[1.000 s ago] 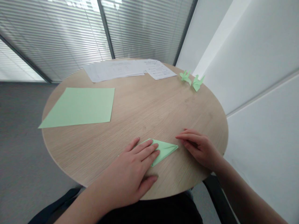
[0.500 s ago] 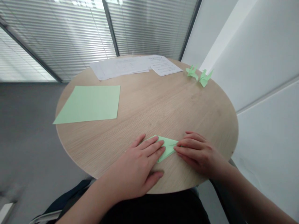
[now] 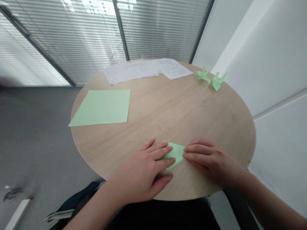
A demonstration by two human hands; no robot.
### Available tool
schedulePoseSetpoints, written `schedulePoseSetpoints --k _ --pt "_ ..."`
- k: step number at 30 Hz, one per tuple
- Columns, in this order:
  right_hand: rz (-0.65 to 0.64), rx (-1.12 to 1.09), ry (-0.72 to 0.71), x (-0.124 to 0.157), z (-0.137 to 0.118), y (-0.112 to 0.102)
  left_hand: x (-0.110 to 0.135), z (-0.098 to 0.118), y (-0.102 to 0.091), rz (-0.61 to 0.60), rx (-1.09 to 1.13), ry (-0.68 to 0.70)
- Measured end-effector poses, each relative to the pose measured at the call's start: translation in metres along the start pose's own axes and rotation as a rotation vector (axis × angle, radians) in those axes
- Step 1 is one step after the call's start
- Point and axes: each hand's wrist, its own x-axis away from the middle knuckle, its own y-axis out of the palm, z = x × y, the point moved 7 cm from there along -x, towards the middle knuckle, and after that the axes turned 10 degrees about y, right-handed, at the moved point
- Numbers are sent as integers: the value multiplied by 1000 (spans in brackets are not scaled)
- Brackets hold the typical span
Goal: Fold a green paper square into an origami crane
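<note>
A small folded piece of green paper (image 3: pixel 177 152) lies on the table near its front edge, between my hands. My left hand (image 3: pixel 153 167) rests flat over its left part, fingers spread and pressing it down; that part is hidden. At the paper's right point, my right hand (image 3: pixel 203 156) has its fingers together, closed on the tip. The thumb of that hand is mostly hidden beneath the fingers.
A larger green sheet (image 3: pixel 105 107) lies at the table's left edge. White printed papers (image 3: pixel 136 71) are spread along the far side. Two folded green paper cranes (image 3: pixel 217 82) stand at the far right, near the white wall (image 3: pixel 273 57).
The view has shifted slightly, so the table sits further right. My left fingers have spread apart over the paper. My right fingertips are still at the paper's right tip.
</note>
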Motion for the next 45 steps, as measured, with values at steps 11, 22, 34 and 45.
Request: schedulePoseSetpoints --k 11,22,34,45 --pt "-74 -75 16 -5 7 5 2 -2 -3 -17 29 -18" --pt "-41 -21 -85 0 2 2 4 -2 -3 -41 2 17" --pt "-119 70 -104 0 6 5 -4 3 1 -60 -95 59" --pt "-147 56 -72 -2 11 6 16 10 -4 13 -158 53"
